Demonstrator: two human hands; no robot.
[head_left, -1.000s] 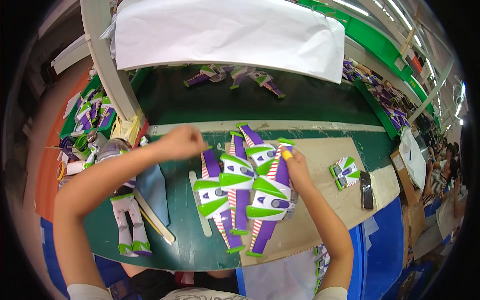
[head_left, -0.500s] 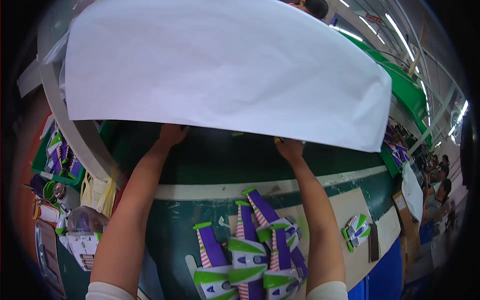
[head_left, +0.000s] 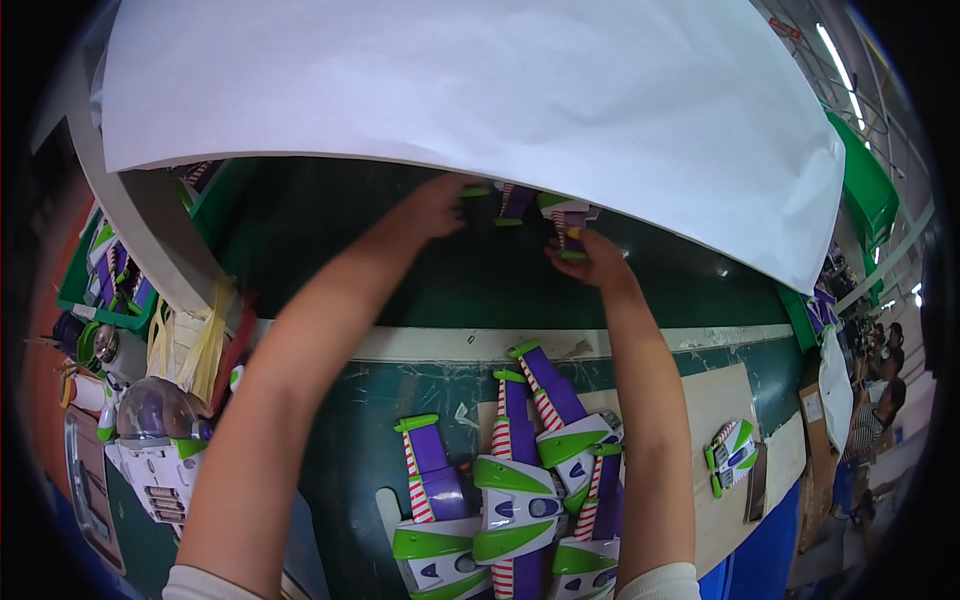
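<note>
Both my arms reach forward under a large white sheet (head_left: 450, 90) that hangs over the dark green belt (head_left: 400, 280). My left hand (head_left: 437, 207) touches the green tip of a purple and green toy wing piece (head_left: 512, 200) lying on the belt; its fingers are partly hidden by the sheet's edge. My right hand (head_left: 592, 262) is closed on a second toy wing piece (head_left: 566, 225) with red and white stripes. Near my body, a pile of the same wing pieces (head_left: 520, 490) lies on a cardboard sheet (head_left: 720, 400).
A toy figure with a clear dome helmet (head_left: 155, 440) lies at the left beside a green bin of parts (head_left: 100, 270). A single wing piece (head_left: 730, 455) and a dark flat object (head_left: 757, 482) lie at the right. Another person (head_left: 872, 415) stands far right.
My hands left the pile, rose to the white sheet's lower edge, and now reach beneath it onto the wing pieces on the belt. The view has tilted forward.
</note>
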